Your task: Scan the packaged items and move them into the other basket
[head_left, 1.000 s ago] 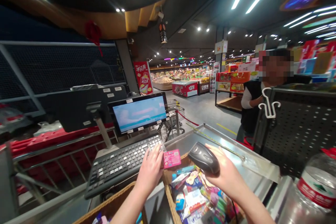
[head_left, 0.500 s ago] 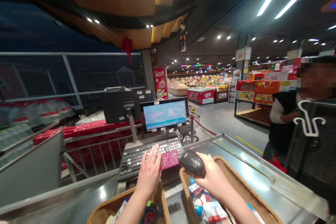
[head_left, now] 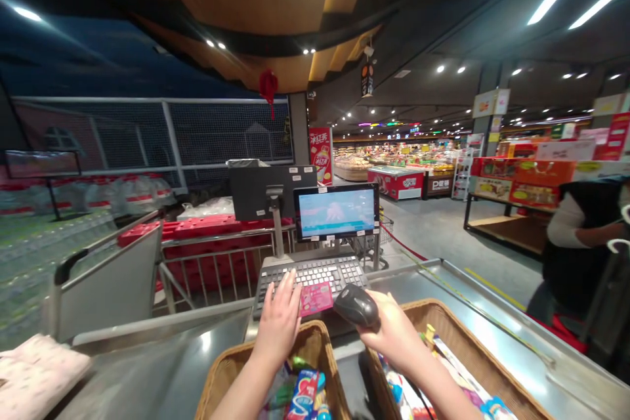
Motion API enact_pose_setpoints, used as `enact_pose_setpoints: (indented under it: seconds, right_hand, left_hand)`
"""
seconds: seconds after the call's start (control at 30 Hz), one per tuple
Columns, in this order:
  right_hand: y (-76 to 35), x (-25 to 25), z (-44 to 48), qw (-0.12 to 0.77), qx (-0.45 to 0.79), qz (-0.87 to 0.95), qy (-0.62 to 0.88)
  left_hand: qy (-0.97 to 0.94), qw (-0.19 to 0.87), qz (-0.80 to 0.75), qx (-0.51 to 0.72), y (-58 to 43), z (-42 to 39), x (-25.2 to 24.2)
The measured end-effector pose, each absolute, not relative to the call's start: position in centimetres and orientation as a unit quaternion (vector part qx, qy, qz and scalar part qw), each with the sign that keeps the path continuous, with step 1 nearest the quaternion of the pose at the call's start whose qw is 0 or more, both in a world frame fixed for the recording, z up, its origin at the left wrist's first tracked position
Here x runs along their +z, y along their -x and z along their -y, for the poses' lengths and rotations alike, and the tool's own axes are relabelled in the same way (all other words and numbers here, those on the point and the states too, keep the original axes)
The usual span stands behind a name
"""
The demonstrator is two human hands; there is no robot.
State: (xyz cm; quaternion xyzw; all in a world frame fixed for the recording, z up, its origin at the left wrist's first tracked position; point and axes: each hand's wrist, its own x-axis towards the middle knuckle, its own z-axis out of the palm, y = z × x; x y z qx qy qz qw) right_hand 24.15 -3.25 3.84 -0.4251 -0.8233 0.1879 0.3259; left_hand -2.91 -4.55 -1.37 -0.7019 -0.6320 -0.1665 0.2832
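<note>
My left hand [head_left: 279, 320] holds a small pink packet [head_left: 315, 298] upright by its left edge, just in front of the grey keyboard [head_left: 310, 273]. My right hand [head_left: 394, 335] grips a black handheld barcode scanner [head_left: 357, 306], whose head points left at the packet, a few centimetres from it. Both hands hover over the gap between two wicker baskets, the left one [head_left: 246, 367] and the right one [head_left: 443, 321], each filled with colourful snack packs.
A customer display [head_left: 336, 212] and the back of a monitor [head_left: 272, 191] stand behind the keyboard on the steel checkout counter [head_left: 467, 315]. A person in a dark vest [head_left: 583, 236] stands at right. A red barrier [head_left: 207, 230], metal railing and pink cloth [head_left: 34, 374] lie left.
The view has swung left, so the counter and person slid right. Both hands kept the packet and scanner together, drifting slightly lower toward the baskets.
</note>
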Motion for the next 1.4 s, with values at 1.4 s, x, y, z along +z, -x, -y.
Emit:
enact_pose_setpoints:
  seconds: [1.4]
  right_hand:
    - [-22.8, 2.5, 6.2, 0.298, 0.185, 0.839, 0.415]
  left_hand:
    - [0.709, 0.163, 0.678, -0.104, 6.2, 10.1, -5.9]
